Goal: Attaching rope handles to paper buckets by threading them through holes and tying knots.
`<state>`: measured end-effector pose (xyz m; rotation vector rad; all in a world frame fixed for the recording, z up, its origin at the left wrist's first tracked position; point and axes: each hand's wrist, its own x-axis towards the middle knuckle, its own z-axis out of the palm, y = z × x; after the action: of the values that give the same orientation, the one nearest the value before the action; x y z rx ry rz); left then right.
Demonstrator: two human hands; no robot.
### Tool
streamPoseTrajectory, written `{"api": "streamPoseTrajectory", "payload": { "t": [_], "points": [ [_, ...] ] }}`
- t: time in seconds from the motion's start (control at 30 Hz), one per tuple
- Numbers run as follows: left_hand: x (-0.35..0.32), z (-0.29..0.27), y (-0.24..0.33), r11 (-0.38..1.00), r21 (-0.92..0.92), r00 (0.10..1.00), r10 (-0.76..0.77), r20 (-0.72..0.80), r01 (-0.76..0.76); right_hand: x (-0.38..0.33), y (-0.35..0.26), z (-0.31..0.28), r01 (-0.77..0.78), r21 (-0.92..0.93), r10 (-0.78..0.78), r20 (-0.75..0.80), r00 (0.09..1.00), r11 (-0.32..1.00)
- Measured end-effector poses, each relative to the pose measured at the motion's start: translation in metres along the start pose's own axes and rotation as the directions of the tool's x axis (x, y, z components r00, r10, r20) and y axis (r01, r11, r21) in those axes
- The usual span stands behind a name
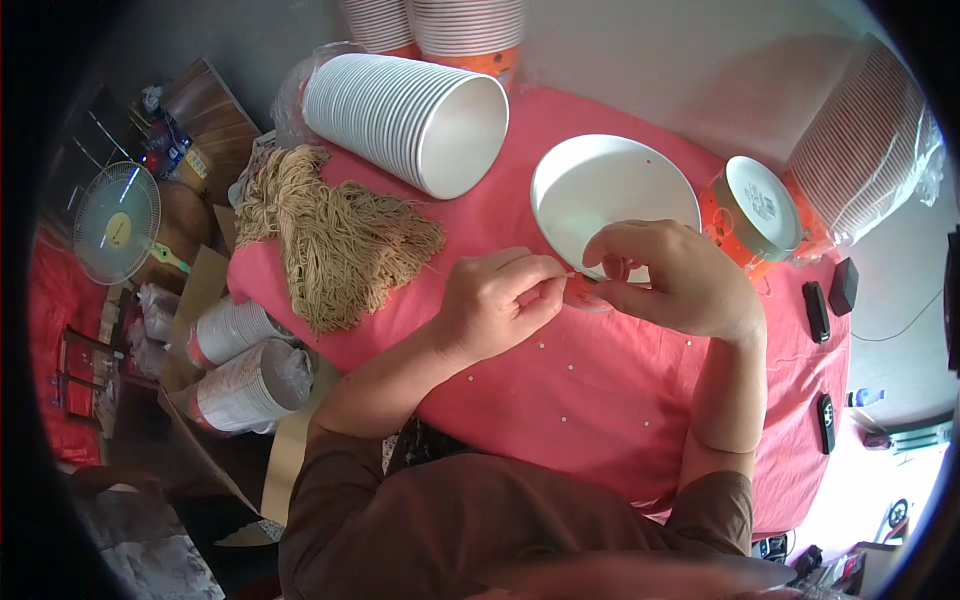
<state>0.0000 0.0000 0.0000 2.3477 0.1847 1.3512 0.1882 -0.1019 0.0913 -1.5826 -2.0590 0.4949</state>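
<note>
Brown sleeves fill the lower edge, and both forearms rise from them over the red tablecloth (600,390). Left hand (497,303) is curled, thumb and forefinger pinched on a thin pale strand (568,275) that runs toward the right hand. Right hand (668,278) arches just in front of the white paper bowl (600,180), fingers bent down and closed on a small orange-and-white piece (585,293) that touches the bowl's near rim; what exactly that piece is cannot be told. Left of the bowl lies a heap of tan string (335,235), and beyond that a stack of white bowls (405,115) rests on its side. Right of the bowl an orange-banded cup (750,210) lies tipped, bottom showing, with a wrapped stack of cups (865,140) just past it. Small white beads dot the cloth near the forearms.
</note>
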Motion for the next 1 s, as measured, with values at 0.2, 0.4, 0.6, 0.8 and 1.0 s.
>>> {"api": "streamPoseTrajectory", "payload": {
  "t": [0.2, 0.4, 0.6, 0.8, 1.0],
  "points": [
    [0.002, 0.002, 0.004, 0.999, 0.035, 0.999, -0.029, 0.027, 0.028, 0.000, 0.001, 0.000, 0.008, -0.040, -0.008, 0.006, 1.000, 0.999],
    [0.000, 0.008, 0.002, 0.999, -0.020, 0.999, -0.051, -0.013, 0.051, 0.000, 0.003, -0.001, -0.015, 0.015, 0.015, -0.006, 1.000, 1.000],
    [-0.001, 0.008, 0.001, 0.998, -0.043, 0.998, -0.047, 0.039, 0.049, 0.005, 0.011, 0.001, -0.028, 0.051, 0.029, -0.006, 1.000, 0.998],
    [-0.002, 0.010, 0.002, 0.997, -0.034, 0.996, -0.069, 0.056, 0.071, 0.015, 0.017, 0.005, -0.036, 0.104, 0.035, 0.008, 0.999, 0.994],
    [-0.001, 0.012, 0.002, 0.997, -0.036, 0.997, -0.074, -0.002, 0.074, 0.024, 0.021, 0.008, -0.011, 0.117, 0.001, 0.082, 0.997, 0.993]
  ]
}}
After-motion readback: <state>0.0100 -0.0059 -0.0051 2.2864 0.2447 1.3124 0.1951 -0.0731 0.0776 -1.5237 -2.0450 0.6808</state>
